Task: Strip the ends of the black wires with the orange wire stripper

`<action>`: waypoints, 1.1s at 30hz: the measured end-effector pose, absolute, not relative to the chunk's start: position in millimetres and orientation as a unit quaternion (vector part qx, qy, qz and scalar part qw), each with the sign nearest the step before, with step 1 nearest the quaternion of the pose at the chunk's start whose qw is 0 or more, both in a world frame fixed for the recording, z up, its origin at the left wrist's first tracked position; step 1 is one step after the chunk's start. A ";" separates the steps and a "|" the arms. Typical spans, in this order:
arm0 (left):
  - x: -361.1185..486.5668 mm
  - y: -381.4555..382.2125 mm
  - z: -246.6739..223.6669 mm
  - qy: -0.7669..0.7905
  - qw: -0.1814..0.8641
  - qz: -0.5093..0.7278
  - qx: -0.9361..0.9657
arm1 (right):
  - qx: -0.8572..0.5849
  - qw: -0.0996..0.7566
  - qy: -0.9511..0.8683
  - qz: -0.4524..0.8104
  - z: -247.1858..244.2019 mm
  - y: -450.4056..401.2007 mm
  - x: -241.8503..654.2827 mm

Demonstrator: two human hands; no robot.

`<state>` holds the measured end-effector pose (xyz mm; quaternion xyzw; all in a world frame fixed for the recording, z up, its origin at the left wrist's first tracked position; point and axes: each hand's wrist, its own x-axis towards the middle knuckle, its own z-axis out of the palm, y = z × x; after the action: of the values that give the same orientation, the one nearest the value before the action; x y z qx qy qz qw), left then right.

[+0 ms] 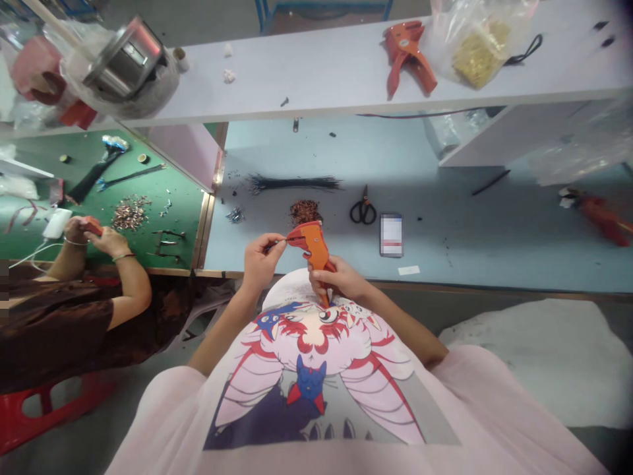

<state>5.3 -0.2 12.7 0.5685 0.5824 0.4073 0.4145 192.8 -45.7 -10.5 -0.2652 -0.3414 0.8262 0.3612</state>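
Note:
My right hand [339,278] is wrapped round the handles of an orange and red wire stripper [314,247], whose jaws point left. Just left of those jaws, my left hand [264,258] pinches a thin dark wire [281,241], its end at the jaws. Behind the tool lies a pile of small copper-coloured bits [305,211] on the blue bench. Farther back is a long bundle of dark wires [297,183]. Black scissors [363,210] and a phone [391,235] lie to the right.
A raised white shelf [316,76] spans the back, bearing another wire stripper [408,58] and a bag of yellow parts [482,53]. At the left, a co-worker's hands [111,243] hold a red tool over a green bench [185,204]. Another red tool [606,216] lies far right.

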 end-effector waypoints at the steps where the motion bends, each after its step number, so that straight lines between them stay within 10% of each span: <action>1: 5.6 0.4 10.2 0.588 0.412 0.406 0.565 | -0.261 0.361 -0.327 0.833 -12.6 -45.1 191.5; 33: -3.6 3.2 -0.2 0.608 0.423 0.434 0.513 | -0.291 0.369 -0.219 0.855 -19.9 -39.9 201.5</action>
<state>-3.6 3.2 -0.2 0.5131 0.6077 0.4344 0.4228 201.5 -39.9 -19.9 -0.2910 -0.2186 0.8553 0.3688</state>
